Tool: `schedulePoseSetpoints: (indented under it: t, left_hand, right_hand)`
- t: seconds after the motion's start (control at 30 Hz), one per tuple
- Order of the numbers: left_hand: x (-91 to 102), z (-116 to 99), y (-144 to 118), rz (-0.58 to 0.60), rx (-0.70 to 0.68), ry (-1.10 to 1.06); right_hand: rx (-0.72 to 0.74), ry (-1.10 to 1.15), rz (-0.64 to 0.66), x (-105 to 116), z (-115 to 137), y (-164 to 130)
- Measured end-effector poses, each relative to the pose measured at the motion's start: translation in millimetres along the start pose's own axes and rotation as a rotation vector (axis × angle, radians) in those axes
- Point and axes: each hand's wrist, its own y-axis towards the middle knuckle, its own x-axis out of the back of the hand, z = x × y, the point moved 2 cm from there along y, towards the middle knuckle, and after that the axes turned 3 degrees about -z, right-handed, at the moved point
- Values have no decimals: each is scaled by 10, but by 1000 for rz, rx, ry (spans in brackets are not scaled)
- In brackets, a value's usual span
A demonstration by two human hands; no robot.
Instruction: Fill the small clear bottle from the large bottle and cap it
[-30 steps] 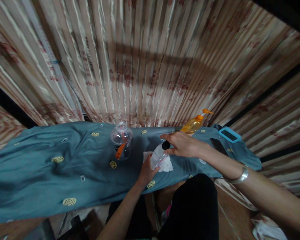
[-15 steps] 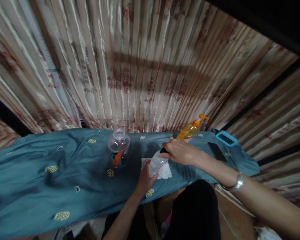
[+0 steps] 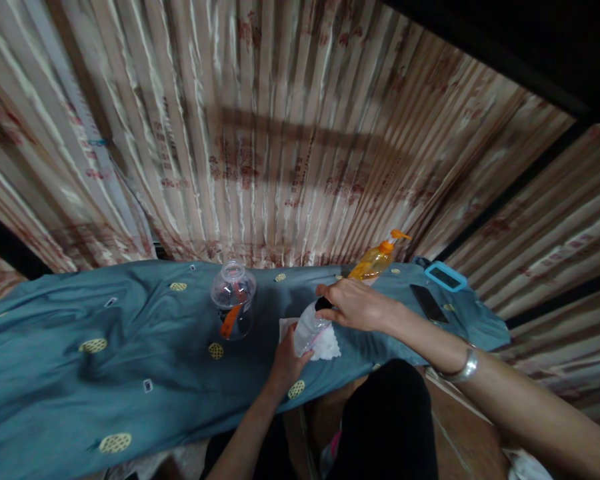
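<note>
My left hand (image 3: 289,362) is wrapped round the lower body of a clear plastic bottle (image 3: 307,328), tilted with its top to the right. At that top, the fingers of my right hand (image 3: 353,304) close round a black cap (image 3: 323,304). Whether the cap is still seated on the neck I cannot tell. Beneath the bottle lies a white cloth or tissue (image 3: 327,344) with a scalloped edge. To the left stands a wider clear plastic jar (image 3: 234,300) with an orange label, its mouth uncovered.
Behind my right hand is a pump bottle (image 3: 373,262) of orange liquid. Farther right lie a dark phone (image 3: 429,303) and a blue-framed device (image 3: 445,276). A teal pineapple-print cloth (image 3: 155,333) covers the surface, with a pleated curtain (image 3: 270,147) along its back.
The view has shifted slightly, moving the whole scene a little to the left. Both hands keep their hold on the bottle and cap; more of the black cap shows now.
</note>
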Motion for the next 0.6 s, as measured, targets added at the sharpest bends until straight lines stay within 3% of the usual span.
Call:
schedulePoseSetpoints:
  t: [0.37,0.6]
  left_hand:
    - [-9,94,24,-30,-52,-14]
    - [0,92,29,-9,-12,-2]
  right_hand:
    - [-102,60,-79,-202,74,-84]
    - [-208,114,-126,-270,138,-97]
